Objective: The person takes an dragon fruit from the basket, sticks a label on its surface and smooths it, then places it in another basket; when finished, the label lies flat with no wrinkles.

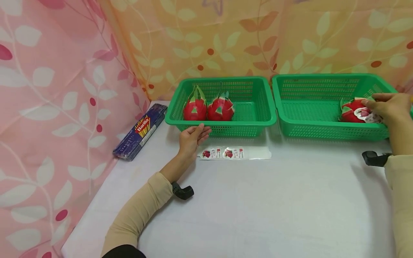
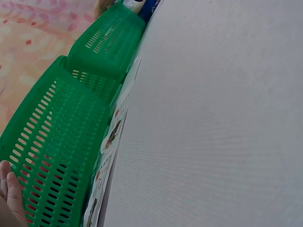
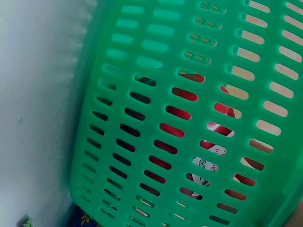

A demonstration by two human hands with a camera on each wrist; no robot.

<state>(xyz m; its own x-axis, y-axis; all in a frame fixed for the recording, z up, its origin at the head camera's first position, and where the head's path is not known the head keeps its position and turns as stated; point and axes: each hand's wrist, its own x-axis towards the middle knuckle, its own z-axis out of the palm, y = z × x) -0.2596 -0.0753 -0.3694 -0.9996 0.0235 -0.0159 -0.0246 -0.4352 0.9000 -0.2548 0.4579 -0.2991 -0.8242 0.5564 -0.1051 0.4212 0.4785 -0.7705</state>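
Note:
In the head view my right hand (image 1: 392, 105) reaches into the right green basket (image 1: 333, 130) and grips a red dragon fruit (image 1: 350, 114) with a round white label (image 1: 364, 114). Through the basket slots, the right wrist view shows parts of this dragon fruit (image 3: 172, 130); most of it is hidden. My left hand (image 1: 190, 139) is at the front rim of the left green basket (image 1: 222, 124), its fingers fairly straight and holding nothing. Two dragon fruits, one on the left (image 1: 195, 110) and one beside it (image 1: 221, 110), stand inside that basket with green tips up.
A clear-backed strip of labels (image 1: 235, 153) with two printed stickers lies on the white table (image 1: 258, 204) before the left basket. A blue Barilla spaghetti pack (image 1: 140, 132) lies left of the baskets. Floral cloth (image 1: 226, 39) hangs behind them.

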